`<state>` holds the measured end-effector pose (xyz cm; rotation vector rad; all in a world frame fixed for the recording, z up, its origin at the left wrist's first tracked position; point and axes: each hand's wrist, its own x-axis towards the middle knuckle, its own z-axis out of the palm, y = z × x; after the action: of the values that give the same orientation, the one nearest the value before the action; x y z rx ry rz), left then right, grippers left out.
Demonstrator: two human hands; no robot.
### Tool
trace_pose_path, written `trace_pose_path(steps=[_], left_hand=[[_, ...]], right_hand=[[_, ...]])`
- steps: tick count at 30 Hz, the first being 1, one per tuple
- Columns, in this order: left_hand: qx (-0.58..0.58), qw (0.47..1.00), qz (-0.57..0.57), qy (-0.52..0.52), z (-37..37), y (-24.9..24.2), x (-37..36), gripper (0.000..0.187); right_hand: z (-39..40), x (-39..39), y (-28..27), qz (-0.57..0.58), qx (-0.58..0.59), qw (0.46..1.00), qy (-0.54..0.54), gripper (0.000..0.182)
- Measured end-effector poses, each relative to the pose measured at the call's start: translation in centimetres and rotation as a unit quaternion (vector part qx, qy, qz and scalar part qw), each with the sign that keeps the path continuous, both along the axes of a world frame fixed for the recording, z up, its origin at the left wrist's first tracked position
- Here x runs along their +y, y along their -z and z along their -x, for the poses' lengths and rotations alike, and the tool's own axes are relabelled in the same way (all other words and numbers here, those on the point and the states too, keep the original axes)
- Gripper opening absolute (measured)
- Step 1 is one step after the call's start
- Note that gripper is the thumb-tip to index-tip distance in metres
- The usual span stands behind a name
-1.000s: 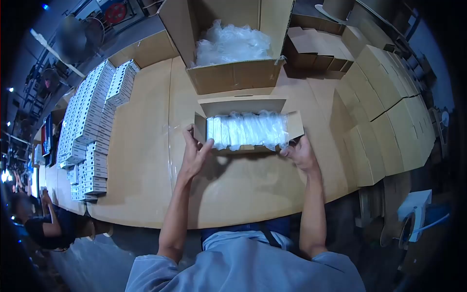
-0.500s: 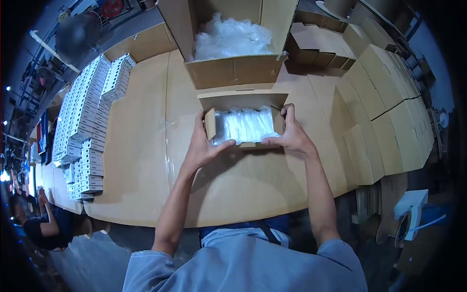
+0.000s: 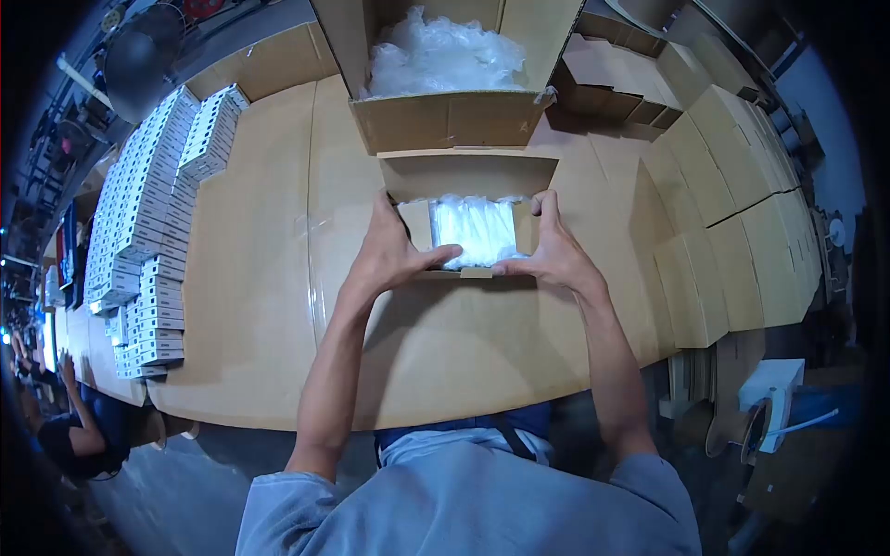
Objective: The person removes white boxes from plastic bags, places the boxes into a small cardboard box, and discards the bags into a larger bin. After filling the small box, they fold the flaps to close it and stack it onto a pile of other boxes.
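Observation:
A small cardboard box [image 3: 468,172] stands in front of me on the table, its lid raised at the back. Inside it lies a row of items in clear plastic wrap [image 3: 473,230], too wrapped to identify. My left hand [image 3: 385,252] grips the box's left end, thumb over the front edge and fingers behind the side. The left end flap [image 3: 416,224] leans inward over the contents. At the other end my right hand [image 3: 561,256] is closed on the box, with its thumb along the front rim. The right flap [image 3: 526,228] is partly hidden by those fingers.
A large open carton [image 3: 445,120] with crumpled clear plastic [image 3: 445,56] stands behind the box. Stacks of small white boxes [image 3: 153,213] line the left side. Closed brown boxes [image 3: 742,222] are piled at right, near an open carton [image 3: 616,79]. Another person [image 3: 88,426] sits far left.
The left end flap has folded inward over the wrapped items, and the right flap also lies further in. My left thumb has shifted slightly right. The view has moved a little.

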<state>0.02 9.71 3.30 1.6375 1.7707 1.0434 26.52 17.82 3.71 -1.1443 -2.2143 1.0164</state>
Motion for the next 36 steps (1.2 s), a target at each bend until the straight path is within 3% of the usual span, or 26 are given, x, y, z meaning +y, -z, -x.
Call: trace_pose_path(steps=[10, 16, 24, 27, 30, 33, 34, 36], left_hand=[[-0.005, 0.999, -0.026, -0.025, -0.1, 0.6, 0.0, 0.114], [-0.011, 0.999, -0.008, -0.038, -0.3, 0.2, -0.1, 0.112], [-0.014, 0.998, -0.036, -0.058, -0.8, 1.0, -0.2, 0.115], [-0.087, 0.992, -0.062, -0.071, -1.2, 1.3, -0.7, 0.114], [-0.182, 0.966, -0.18, -0.023, -1.4, 2.2, -1.0, 0.117], [-0.372, 0.903, -0.216, 0.014, -0.9, 3.7, -1.4, 0.071], [-0.339, 0.909, -0.242, 0.029, -0.6, 4.2, -1.7, 0.044], [-0.245, 0.934, -0.259, 0.027, -0.5, 4.6, -2.5, 0.037]], right_hand=[[0.0, 0.3, 0.8, -0.012, -0.003, 1.0, 0.007, 0.098], [0.4, -0.2, 0.1, -0.034, -0.04, 0.998, 0.016, 0.105], [2.6, -1.7, -0.1, -0.073, -0.073, 0.989, 0.107, 0.105], [3.3, -2.1, -0.4, -0.054, -0.084, 0.983, 0.153, 0.104], [3.3, -2.3, -0.1, -0.021, -0.101, 0.976, 0.192, 0.104], [3.5, -2.3, 0.7, -0.036, -0.113, 0.973, 0.199, 0.1], [3.4, -2.7, 1.1, -0.066, -0.101, 0.972, 0.201, 0.098], [3.0, -3.4, 2.4, -0.121, -0.077, 0.964, 0.226, 0.083]])
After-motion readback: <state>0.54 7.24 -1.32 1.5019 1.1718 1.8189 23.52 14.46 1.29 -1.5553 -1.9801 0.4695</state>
